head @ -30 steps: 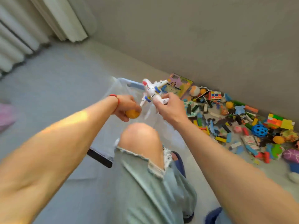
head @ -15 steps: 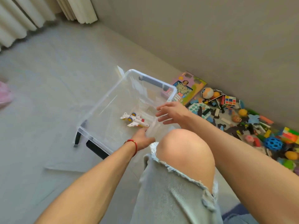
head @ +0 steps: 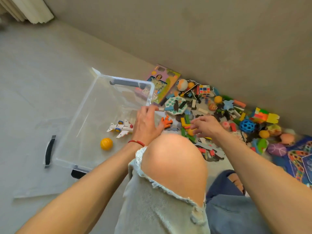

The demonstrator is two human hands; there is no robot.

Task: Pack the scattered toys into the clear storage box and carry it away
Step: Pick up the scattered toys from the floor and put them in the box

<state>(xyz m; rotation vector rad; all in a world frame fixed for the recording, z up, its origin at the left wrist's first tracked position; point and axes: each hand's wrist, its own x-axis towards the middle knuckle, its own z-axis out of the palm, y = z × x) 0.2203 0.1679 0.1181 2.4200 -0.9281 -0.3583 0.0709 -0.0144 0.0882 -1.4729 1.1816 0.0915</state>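
Observation:
The clear storage box (head: 84, 105) stands on the floor at centre left. Inside it lie a white toy airplane (head: 120, 128) and an orange ball (head: 106, 144). My left hand (head: 146, 122) stretches palm down over the box's right rim, holding nothing, its fingertips next to an orange toy figure (head: 166, 121). Over the near edge of the scattered toy pile (head: 219, 105), my right hand (head: 206, 126) curls its fingers round a small orange ball (head: 191, 132). My bent knee hides the floor below both hands.
The pile runs along the grey wall: a picture box (head: 162, 83), a colour cube (head: 204, 91), a blue holed ball (head: 247, 125), bright bricks (head: 263, 115), a blue board (head: 300, 164). A clear lid (head: 33, 191) lies left of the box. Curtain at top left.
The airplane and the orange ball have been let go into the box. Both hands moved right toward the pile, and my right hand has closed on a small orange ball.

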